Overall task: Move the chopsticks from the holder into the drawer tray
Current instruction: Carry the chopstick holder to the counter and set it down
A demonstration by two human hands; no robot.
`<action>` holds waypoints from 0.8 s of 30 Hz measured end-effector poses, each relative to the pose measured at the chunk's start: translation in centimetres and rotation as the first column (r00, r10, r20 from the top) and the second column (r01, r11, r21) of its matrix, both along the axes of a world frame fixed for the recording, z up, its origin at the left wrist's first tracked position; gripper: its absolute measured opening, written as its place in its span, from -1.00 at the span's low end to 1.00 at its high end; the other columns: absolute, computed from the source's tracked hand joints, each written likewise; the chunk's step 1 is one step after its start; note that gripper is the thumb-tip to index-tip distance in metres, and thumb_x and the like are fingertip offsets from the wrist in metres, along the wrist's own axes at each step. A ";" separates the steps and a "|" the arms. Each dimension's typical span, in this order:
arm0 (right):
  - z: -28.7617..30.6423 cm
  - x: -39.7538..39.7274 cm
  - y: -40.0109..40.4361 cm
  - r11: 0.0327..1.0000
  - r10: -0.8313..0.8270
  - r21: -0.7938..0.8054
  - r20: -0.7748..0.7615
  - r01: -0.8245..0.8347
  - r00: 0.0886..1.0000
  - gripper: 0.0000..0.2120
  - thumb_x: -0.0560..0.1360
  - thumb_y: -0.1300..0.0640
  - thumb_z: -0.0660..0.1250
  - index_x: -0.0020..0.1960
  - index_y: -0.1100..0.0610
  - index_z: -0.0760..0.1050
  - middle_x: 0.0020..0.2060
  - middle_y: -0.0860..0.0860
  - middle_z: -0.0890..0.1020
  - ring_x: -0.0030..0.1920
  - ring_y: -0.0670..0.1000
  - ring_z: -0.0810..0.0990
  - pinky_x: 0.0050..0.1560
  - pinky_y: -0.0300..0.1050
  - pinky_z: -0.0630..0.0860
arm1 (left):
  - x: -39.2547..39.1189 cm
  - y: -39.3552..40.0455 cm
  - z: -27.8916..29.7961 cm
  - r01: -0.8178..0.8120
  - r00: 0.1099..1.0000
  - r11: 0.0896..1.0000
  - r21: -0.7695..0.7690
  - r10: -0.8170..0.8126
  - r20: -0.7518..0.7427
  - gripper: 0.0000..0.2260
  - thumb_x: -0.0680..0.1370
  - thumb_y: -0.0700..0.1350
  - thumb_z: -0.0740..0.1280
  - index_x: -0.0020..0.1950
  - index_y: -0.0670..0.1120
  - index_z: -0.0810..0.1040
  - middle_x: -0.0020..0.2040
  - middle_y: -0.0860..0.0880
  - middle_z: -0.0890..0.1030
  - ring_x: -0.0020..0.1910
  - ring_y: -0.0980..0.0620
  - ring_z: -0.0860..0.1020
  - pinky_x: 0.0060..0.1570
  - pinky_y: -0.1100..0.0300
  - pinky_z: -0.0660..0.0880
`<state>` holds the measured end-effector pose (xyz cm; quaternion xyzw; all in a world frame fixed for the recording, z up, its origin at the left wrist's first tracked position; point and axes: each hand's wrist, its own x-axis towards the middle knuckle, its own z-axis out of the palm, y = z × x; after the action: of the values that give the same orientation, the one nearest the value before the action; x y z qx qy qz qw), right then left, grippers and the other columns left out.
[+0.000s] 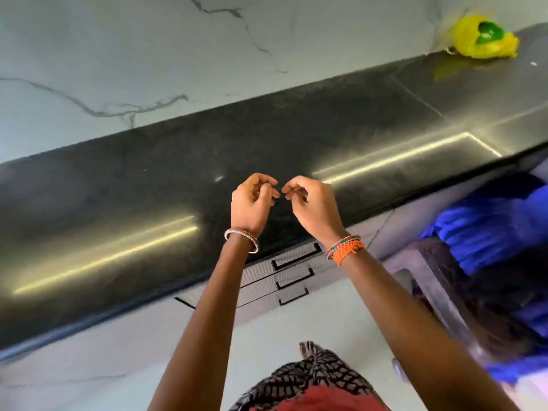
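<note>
My left hand (252,203) and my right hand (311,203) hover close together above the front part of the black stone counter (148,188). Both have curled fingers whose tips nearly meet, and neither holds anything that I can see. Below the counter edge, between my forearms, is a stack of grey drawers (292,272) with black bar handles, all closed. No chopsticks, holder or drawer tray appear in view.
A yellow plastic bag (483,37) with something green in it lies on the counter at the far right, against the marble wall. A person in blue clothing (489,226) sits low at the right beside a dark stool (430,277). White floor lies below.
</note>
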<state>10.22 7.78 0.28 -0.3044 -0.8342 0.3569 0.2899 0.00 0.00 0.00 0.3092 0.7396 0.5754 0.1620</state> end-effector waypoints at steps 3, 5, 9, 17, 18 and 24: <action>-0.6 2.8 -0.8 0.983 -0.185 -0.004 -0.060 0.185 0.981 -0.75 0.40 0.37 0.19 -0.11 0.20 0.63 -0.24 0.07 0.71 -0.21 0.03 0.68 -0.16 -0.03 0.61 | 2.1 0.2 -0.7 0.148 0.988 0.989 -0.019 -0.147 0.042 -0.81 0.43 -0.16 0.15 -0.16 -0.06 0.57 -0.34 0.07 0.62 -0.41 0.21 0.54 -0.37 0.23 0.49; -1.0 6.1 -1.6 0.947 -0.321 -0.022 -0.064 0.320 0.945 -0.75 0.39 0.37 0.19 -0.12 0.22 0.63 -0.23 0.09 0.71 -0.19 0.05 0.68 -0.16 -0.18 0.58 | 4.5 1.0 -1.7 0.276 0.959 0.961 -0.019 -0.273 0.081 -0.81 0.41 -0.14 0.16 -0.18 -0.04 0.57 -0.35 0.07 0.62 -0.42 0.24 0.54 -0.37 0.25 0.48; -1.5 13.7 -3.4 0.775 -0.631 -0.036 -0.074 0.631 0.772 -0.75 0.38 0.40 0.20 -0.11 0.29 0.64 -0.14 0.18 0.71 -0.08 0.12 0.66 0.02 -0.18 0.50 | 11.4 3.9 -1.5 0.495 0.867 0.869 -0.004 -0.494 0.073 -0.81 0.40 -0.16 0.18 -0.18 -0.09 0.58 -0.26 -0.01 0.63 -0.27 0.06 0.56 -0.18 0.12 0.51; -1.6 34.4 -10.0 0.285 -0.953 -0.117 -0.144 0.951 0.268 -0.73 0.37 0.44 0.21 -0.08 0.24 0.63 -0.12 0.13 0.70 -0.17 -0.07 0.60 -0.06 -0.40 0.44 | 32.9 3.7 -0.6 0.883 0.457 0.462 0.082 -0.886 0.072 -0.85 0.45 -0.24 0.20 -0.15 -0.13 0.56 -0.23 -0.10 0.62 -0.29 0.24 0.59 -0.18 0.30 0.52; -1.7 37.2 -11.6 0.219 -0.968 -0.119 -0.148 0.968 0.201 -0.74 0.38 0.43 0.22 -0.09 0.24 0.63 -0.12 0.12 0.70 -0.15 -0.04 0.61 -0.06 -0.45 0.44 | 36.2 2.9 -0.6 0.917 0.384 0.389 0.083 -0.920 0.077 -0.85 0.47 -0.27 0.19 -0.15 -0.12 0.55 -0.24 -0.10 0.62 -0.33 0.27 0.59 -0.24 0.35 0.51; -3.6 53.9 -24.4 -0.134 -0.987 -0.037 -0.089 0.990 -0.137 -0.75 0.44 0.39 0.21 -0.12 0.20 0.64 -0.14 0.05 0.72 -0.09 -0.01 0.65 0.01 -0.35 0.46 | 56.3 -5.9 -2.6 0.997 -0.049 -0.042 0.065 -0.992 0.114 -0.81 0.50 -0.34 0.16 -0.13 -0.12 0.52 -0.20 -0.15 0.61 -0.38 0.25 0.58 -0.38 0.48 0.44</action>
<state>64.08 -16.59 -3.34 -0.8061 -0.3138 0.0113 0.5016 56.32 -5.87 -2.60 0.7077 0.2872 0.2851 0.5791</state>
